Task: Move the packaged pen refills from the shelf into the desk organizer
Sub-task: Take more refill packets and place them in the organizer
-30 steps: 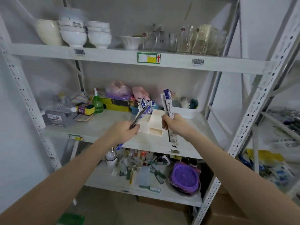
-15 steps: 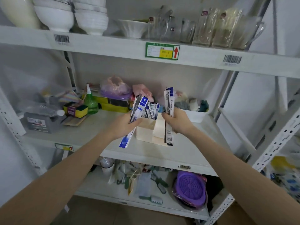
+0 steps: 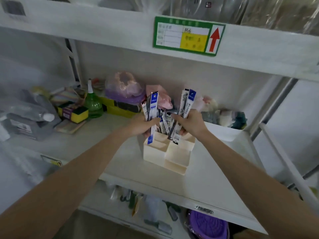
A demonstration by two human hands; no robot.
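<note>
A cream desk organizer [image 3: 174,154] with stepped compartments stands on the middle shelf. Several packaged pen refills [image 3: 166,124] stick up from its back compartments. My left hand [image 3: 141,125] grips a blue-and-white refill packet [image 3: 153,109] upright over the organizer's back left compartment, the packet's lower end down by the rim. My right hand [image 3: 190,123] holds two refill packets [image 3: 187,104] upright over the back right compartment, their lower ends dipping toward it.
The white shelf [image 3: 112,152] carries a green spray bottle [image 3: 93,104], sponges [image 3: 74,112], bagged items [image 3: 123,87] and a white bin [image 3: 224,131] of soft items at the right. A labelled upper shelf beam [image 3: 186,36] hangs close above. The lower shelf holds tools and a purple lid [image 3: 208,225].
The camera has come much closer to the shelf. Both hands have brought their refill packets upright and lower over the organizer's back compartments.
</note>
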